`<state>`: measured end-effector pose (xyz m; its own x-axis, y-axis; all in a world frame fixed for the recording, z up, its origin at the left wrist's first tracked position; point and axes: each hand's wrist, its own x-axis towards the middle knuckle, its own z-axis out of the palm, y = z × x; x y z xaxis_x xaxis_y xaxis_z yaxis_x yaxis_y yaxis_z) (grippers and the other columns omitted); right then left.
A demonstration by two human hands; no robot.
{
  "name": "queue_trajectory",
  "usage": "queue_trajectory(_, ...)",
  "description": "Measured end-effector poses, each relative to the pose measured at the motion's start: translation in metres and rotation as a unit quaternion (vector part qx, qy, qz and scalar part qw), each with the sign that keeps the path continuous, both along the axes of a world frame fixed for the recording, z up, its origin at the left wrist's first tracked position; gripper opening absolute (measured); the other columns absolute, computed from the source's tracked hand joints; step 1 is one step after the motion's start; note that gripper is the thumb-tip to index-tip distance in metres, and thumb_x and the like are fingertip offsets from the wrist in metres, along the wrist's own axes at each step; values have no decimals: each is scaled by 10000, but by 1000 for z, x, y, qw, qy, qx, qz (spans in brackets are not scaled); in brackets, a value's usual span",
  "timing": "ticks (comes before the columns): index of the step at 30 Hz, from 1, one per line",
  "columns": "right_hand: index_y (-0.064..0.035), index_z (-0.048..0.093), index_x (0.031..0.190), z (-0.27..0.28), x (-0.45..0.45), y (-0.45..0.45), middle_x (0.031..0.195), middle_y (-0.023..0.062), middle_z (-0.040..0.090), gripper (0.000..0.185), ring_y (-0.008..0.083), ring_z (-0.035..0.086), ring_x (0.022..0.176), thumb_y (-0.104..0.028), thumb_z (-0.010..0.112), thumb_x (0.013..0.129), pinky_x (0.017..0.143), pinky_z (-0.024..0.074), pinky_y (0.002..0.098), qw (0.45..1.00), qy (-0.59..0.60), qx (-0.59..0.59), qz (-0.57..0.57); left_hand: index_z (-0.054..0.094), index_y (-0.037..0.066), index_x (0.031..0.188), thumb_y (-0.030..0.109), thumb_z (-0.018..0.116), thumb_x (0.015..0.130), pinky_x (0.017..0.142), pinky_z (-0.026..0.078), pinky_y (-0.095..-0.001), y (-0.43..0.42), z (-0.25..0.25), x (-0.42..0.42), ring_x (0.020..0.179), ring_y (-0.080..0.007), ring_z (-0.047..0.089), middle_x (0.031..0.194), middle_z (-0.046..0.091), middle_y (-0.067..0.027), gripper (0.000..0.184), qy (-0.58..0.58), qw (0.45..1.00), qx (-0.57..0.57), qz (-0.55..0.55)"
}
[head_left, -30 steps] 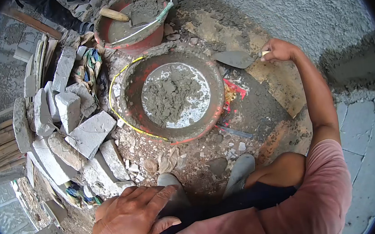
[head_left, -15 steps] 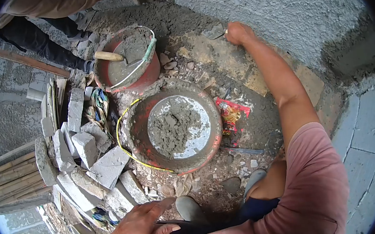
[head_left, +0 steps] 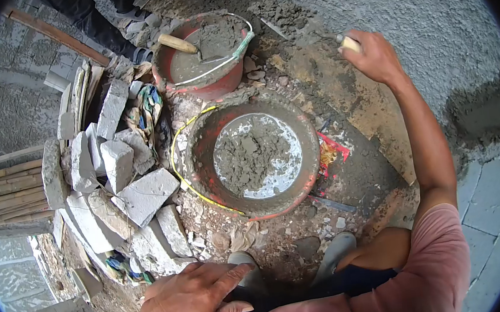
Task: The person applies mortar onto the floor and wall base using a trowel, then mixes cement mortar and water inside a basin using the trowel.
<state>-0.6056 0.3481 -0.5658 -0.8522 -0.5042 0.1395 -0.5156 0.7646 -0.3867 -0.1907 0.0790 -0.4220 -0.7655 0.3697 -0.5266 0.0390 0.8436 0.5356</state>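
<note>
In the head view, your right hand [head_left: 377, 57] has its fingers clamped on the trowel [head_left: 350, 44], beyond and right of the near bucket [head_left: 201, 146]; keep the wrist loose and blade angle shallow. Your left hand [head_left: 195, 297], this side of the bucket, holds nothing, fingers slightly apart.

Bounded at upper right by a rough grey wall [head_left: 425, 22]; floored with dirt [head_left: 288, 229], strewn with rubble [head_left: 200, 241].

Rubble-strewn ground [head_left: 278, 237] under buckets [head_left: 205, 161] and blocks [head_left: 146, 197]
</note>
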Motion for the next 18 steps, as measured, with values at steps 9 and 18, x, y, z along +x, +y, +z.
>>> queue_trajectory(9,-21,664,1047,-18,9,7,886,206,705,289,362,705,761,-260,693,887,708,566,466,987,114,98,-59,583,28,1396,471,721,930,943,544,-446,-4,0,2,1070,-359,698,1165,715,-187,657,7,999,35,-35)
queue_trajectory(18,-11,614,1146,-125,-31,19,922,110,634,271,210,649,664,-180,630,936,473,509,417,846,-468,-211,-144,547,6,1424,452,695,955,1007,518,-457,-13,-11,-17,1124,-388,670,1217,694,-211,664,-51,998,40,7)
